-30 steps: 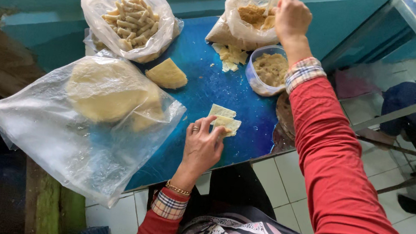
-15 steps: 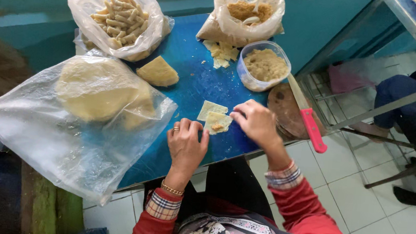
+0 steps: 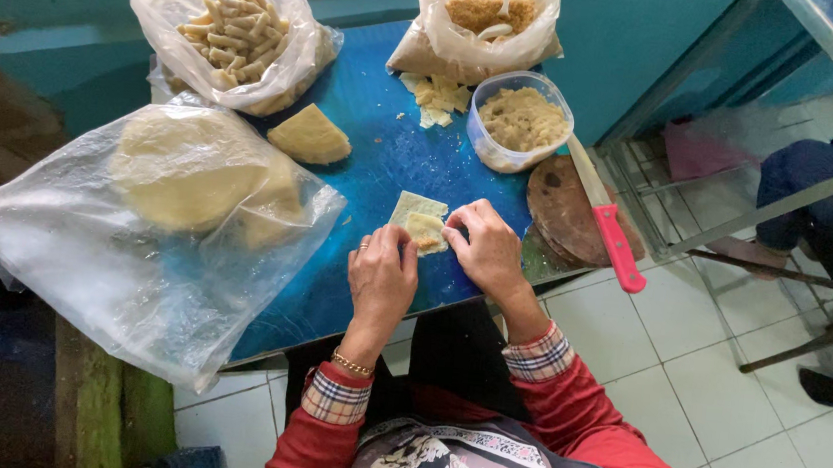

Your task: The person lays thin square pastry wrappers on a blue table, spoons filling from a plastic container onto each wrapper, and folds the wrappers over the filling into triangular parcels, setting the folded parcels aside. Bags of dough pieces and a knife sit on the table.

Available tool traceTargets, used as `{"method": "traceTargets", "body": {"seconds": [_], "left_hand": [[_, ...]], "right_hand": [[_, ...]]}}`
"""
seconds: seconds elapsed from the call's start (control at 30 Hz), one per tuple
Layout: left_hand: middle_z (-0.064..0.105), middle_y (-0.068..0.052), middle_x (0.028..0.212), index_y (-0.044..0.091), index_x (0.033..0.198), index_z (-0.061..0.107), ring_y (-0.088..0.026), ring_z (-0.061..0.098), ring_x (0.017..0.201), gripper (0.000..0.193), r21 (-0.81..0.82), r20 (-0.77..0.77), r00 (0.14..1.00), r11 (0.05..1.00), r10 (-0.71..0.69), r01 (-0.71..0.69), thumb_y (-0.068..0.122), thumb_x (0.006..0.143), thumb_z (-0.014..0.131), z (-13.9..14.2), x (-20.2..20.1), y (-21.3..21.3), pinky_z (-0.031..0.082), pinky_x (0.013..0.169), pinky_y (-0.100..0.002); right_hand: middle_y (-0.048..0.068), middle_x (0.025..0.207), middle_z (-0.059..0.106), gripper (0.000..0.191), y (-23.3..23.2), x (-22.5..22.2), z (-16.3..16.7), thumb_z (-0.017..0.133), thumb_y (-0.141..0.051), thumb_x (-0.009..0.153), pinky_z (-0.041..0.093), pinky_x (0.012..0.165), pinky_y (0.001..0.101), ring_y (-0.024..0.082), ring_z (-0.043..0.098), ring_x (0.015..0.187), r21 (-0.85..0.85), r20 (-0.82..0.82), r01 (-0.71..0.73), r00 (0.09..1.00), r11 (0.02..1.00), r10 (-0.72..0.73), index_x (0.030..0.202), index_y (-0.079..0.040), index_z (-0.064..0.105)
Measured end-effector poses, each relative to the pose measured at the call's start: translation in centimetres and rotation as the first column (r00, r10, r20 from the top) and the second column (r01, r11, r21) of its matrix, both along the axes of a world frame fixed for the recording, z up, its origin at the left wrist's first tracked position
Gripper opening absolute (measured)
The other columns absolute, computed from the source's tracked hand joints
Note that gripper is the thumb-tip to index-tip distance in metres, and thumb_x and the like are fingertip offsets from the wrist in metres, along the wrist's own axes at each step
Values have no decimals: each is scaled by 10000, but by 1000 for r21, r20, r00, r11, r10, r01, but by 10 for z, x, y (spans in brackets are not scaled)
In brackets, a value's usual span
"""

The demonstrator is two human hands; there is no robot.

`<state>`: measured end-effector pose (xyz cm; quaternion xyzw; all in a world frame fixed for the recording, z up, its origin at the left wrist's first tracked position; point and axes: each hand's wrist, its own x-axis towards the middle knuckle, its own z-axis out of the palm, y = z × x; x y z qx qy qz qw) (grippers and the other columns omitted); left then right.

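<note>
On blue table [image 3: 374,150], thin pale square dough sheet [image 3: 417,209] with filling lump laid flat, pinched at edges by both hands: left hand [image 3: 382,276] fingertips curled on near-left edge, right hand [image 3: 485,250] on right edge. Clear plastic tub of crumbly filling [image 3: 521,121] set beyond.

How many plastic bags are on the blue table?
3. A big bag of dough lies at the left, a bag of rolled sticks sits at the back left, and a bag of brown crumbs sits at the back, behind the tub. Others may be hidden.
</note>
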<state>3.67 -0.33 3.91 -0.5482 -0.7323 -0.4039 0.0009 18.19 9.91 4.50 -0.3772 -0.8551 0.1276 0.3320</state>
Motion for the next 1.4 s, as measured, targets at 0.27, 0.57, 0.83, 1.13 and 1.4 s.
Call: {"method": "traceTargets", "body": {"seconds": [0.27, 0.57, 0.83, 1.13, 1.4], "left_hand": [[704, -92, 1018, 63, 1099, 652, -303, 658, 955, 221, 166, 12, 991, 978, -133, 130, 77, 889, 718, 4, 4, -6, 515, 827, -414], [679, -94, 955, 75, 930, 632, -310, 632, 925, 72, 101, -160, 955, 958, -249, 267, 74, 914, 702, 0, -9, 1, 522, 811, -411], [669, -114, 900, 57, 943, 624, -338, 627, 871, 61, 128, 49, 976, 970, -214, 206, 89, 936, 676, -13, -17, 18, 512, 782, -445], [678, -124, 849, 123, 840, 741, -343, 644, 872, 28, -41, 94, 994, 998, -51, 55, 150, 833, 740, -13, -22, 26, 522, 761, -460], [721, -91, 872, 87, 1021, 629, -314, 687, 834, 128, -53, 255, 967, 999, 24, -11, 150, 930, 694, -16, -20, 31, 529, 747, -457]], "right_hand": [[61, 895, 700, 238, -12, -1, 15, 806, -173, 841, 568, 694, 360, 224, 704, 771, -292, -120, -55, 993, 955, 20, 1030, -101, 680], [59, 1038, 728, 324, -13, 11, 18, 807, -173, 790, 550, 825, 383, 270, 650, 959, 77, 8, -321, 947, 944, 322, 1102, -104, 753], [49, 929, 679, 110, 22, -6, 9, 796, -214, 868, 528, 768, 384, 267, 640, 905, 6, 86, -412, 908, 911, 410, 920, -131, 745], [64, 840, 687, 164, 61, -27, -6, 820, -196, 814, 533, 701, 346, 234, 673, 781, -461, -121, -509, 847, 727, 517, 896, -107, 709], [50, 947, 721, 170, 17, -5, 3, 799, -231, 830, 538, 782, 399, 289, 653, 884, 127, 82, -417, 909, 900, 409, 956, -122, 763]]}}
